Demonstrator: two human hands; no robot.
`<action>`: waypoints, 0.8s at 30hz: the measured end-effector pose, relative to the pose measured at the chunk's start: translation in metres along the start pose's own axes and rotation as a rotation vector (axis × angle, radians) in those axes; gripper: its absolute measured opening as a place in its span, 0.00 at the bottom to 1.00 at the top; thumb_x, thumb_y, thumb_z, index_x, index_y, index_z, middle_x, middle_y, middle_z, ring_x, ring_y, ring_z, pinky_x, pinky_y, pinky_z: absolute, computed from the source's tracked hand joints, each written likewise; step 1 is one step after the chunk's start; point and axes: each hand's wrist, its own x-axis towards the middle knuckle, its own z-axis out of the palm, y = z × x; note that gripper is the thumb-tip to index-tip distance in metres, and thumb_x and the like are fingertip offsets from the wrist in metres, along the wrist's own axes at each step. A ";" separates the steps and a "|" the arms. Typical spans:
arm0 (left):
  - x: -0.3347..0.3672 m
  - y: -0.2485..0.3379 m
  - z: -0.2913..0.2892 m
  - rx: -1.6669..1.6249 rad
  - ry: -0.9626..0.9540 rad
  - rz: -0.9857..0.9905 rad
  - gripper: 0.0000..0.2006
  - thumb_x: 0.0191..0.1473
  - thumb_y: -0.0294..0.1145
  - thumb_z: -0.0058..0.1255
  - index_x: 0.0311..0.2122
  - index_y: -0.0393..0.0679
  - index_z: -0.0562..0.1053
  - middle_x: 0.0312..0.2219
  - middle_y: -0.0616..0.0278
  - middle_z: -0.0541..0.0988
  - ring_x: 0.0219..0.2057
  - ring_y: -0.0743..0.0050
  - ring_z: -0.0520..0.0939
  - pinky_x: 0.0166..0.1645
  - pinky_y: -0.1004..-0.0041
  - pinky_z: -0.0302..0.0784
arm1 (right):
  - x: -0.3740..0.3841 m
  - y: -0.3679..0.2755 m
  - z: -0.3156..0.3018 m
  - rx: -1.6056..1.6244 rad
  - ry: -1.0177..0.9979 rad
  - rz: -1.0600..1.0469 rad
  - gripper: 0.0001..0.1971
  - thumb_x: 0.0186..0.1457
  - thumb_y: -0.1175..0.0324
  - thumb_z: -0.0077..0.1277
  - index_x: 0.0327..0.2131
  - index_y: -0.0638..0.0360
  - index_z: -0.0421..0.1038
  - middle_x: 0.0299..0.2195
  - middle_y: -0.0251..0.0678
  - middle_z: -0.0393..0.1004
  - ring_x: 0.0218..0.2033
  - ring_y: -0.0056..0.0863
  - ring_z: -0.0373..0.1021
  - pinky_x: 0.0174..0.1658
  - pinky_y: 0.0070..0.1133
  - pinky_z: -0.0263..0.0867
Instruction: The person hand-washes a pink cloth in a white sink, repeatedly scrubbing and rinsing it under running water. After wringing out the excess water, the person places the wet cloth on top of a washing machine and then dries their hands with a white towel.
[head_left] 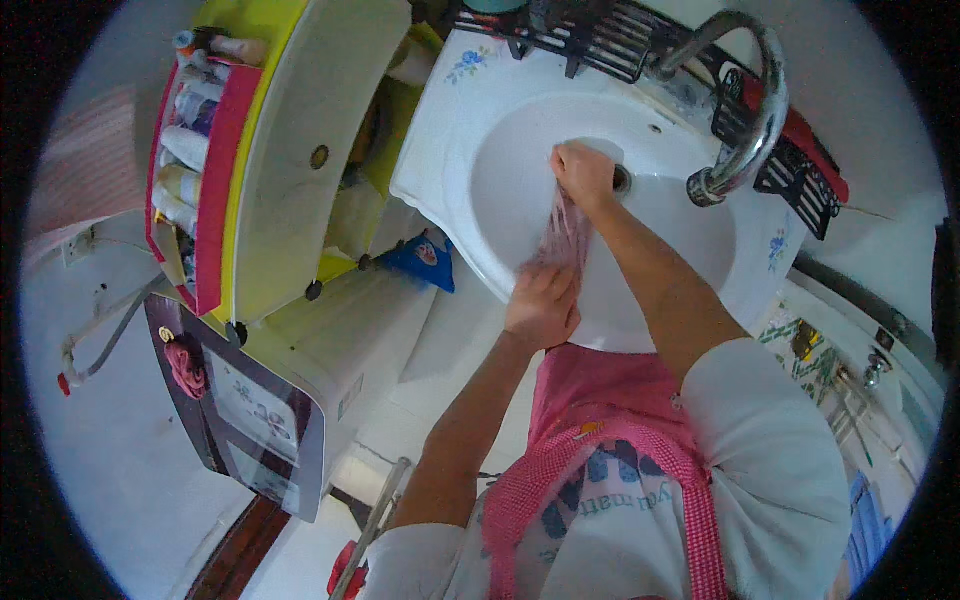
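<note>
A wet pinkish cloth (pixel 566 232) is stretched and twisted between my two hands over the white washbasin (pixel 675 240). My right hand (pixel 584 174) is closed in a fist round its far end, close to the drain (pixel 621 181). At the basin's near left rim, my left hand (pixel 545 306) grips the near end, knuckles up. The cloth's ends are hidden inside my fingers. To the right, the chrome tap (pixel 765 110) arches over the basin; I make out no water running from it.
Black plastic racks (pixel 610 40) line the basin's back, with a red item (pixel 800 130) at the right one. On the left stands a yellow and white cabinet (pixel 290 170) with a pink bottle shelf (pixel 212 190). A blue bag (pixel 424 260) hangs beside the basin. A washing machine (pixel 250 400) stands lower left.
</note>
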 end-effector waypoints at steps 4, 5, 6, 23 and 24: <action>0.004 0.004 -0.006 -0.012 0.010 -0.010 0.15 0.36 0.34 0.53 0.33 0.40 0.74 0.42 0.59 0.71 0.46 0.61 0.68 0.51 0.57 0.62 | -0.007 0.012 -0.020 0.091 -0.389 0.277 0.16 0.52 0.52 0.45 0.26 0.53 0.72 0.23 0.41 0.72 0.25 0.46 0.69 0.30 0.39 0.64; 0.001 0.003 -0.002 -0.011 0.061 -0.010 0.15 0.35 0.32 0.54 0.33 0.40 0.74 0.41 0.59 0.71 0.46 0.60 0.68 0.52 0.56 0.60 | -0.002 0.010 -0.038 0.076 -0.492 0.271 0.16 0.51 0.51 0.47 0.32 0.53 0.73 0.28 0.42 0.72 0.31 0.44 0.70 0.35 0.37 0.65; 0.003 0.007 -0.003 0.028 0.049 -0.059 0.16 0.35 0.33 0.54 0.34 0.41 0.74 0.43 0.59 0.70 0.45 0.59 0.68 0.52 0.56 0.61 | -0.005 0.013 -0.049 0.151 -0.472 0.163 0.15 0.50 0.53 0.49 0.31 0.54 0.72 0.29 0.42 0.72 0.31 0.44 0.70 0.35 0.36 0.65; 0.008 0.024 -0.011 0.164 -0.015 -0.041 0.15 0.42 0.33 0.52 0.39 0.42 0.71 0.42 0.58 0.71 0.47 0.58 0.68 0.52 0.56 0.61 | -0.020 0.054 -0.022 0.626 -0.472 0.419 0.19 0.51 0.61 0.49 0.48 0.51 0.66 0.41 0.41 0.67 0.43 0.32 0.67 0.46 0.27 0.63; 0.010 0.024 -0.010 0.144 -0.008 -0.040 0.15 0.43 0.33 0.52 0.38 0.42 0.72 0.42 0.58 0.71 0.47 0.58 0.68 0.54 0.56 0.59 | -0.021 0.043 -0.019 0.492 -0.496 0.457 0.20 0.51 0.60 0.49 0.48 0.51 0.66 0.44 0.42 0.67 0.45 0.34 0.66 0.48 0.28 0.62</action>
